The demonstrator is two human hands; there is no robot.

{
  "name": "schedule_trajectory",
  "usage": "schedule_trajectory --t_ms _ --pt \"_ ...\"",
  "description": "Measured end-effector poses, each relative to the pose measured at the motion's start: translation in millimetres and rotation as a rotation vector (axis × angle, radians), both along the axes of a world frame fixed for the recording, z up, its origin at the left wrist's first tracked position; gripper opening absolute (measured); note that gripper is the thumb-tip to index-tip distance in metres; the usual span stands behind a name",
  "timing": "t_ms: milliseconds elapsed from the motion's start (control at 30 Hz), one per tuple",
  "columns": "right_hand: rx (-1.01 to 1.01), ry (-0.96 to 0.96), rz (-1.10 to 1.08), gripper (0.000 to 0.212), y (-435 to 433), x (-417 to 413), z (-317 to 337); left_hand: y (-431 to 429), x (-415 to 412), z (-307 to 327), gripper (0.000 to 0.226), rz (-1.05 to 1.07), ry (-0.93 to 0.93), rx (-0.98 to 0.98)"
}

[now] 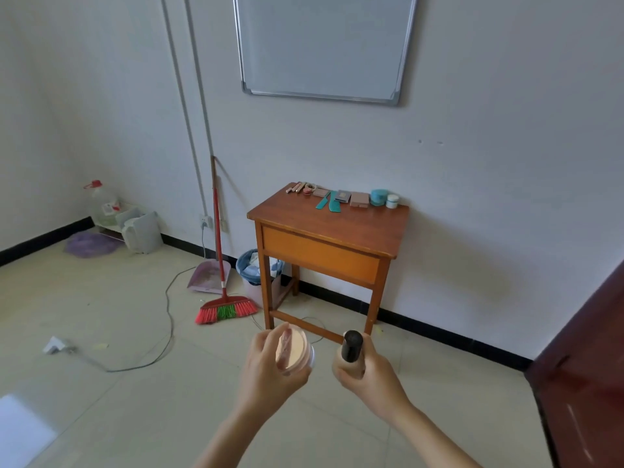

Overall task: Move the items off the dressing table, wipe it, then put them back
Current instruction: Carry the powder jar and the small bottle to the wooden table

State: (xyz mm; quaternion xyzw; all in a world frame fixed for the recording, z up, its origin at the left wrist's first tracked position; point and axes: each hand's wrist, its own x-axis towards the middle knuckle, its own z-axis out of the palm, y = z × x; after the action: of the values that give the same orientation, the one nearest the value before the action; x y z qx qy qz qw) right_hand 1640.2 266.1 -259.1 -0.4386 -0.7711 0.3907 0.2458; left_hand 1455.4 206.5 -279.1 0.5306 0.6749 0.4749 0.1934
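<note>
Wooden dressing table stands ahead, both hands full

Against the wall, well apart from the hands, it carries teal combs, compacts and jars along its back edge. The left hand's fingers curl round a peach round jar; the right hand grips an upright beige bottle with a black cap.

Teal combs, red-green broom

The far dressing table looks like smooth, semi-glossy varnished wood, the near jar translucent plastic, the bottle's cap glossy black.
</note>
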Motion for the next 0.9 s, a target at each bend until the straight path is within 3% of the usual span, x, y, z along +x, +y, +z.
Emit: schedule_trajectory --t_ms 267,600,900 --pt "0.02 -0.087 -0.039 0.039 99 -38 -6 111 -54 -11 0.066 0.055 -0.146 -0.013" --pt "-0.037 -0.131 -0.23 0.048 231 -98 2 273 -119 9 0.063 -0.055 -0.162 -0.028" --pt "-0.129 -0.167 -0.407 0.035 298 -93 -19 374 -112 -8 0.066 -0.163 -0.156 -0.106"
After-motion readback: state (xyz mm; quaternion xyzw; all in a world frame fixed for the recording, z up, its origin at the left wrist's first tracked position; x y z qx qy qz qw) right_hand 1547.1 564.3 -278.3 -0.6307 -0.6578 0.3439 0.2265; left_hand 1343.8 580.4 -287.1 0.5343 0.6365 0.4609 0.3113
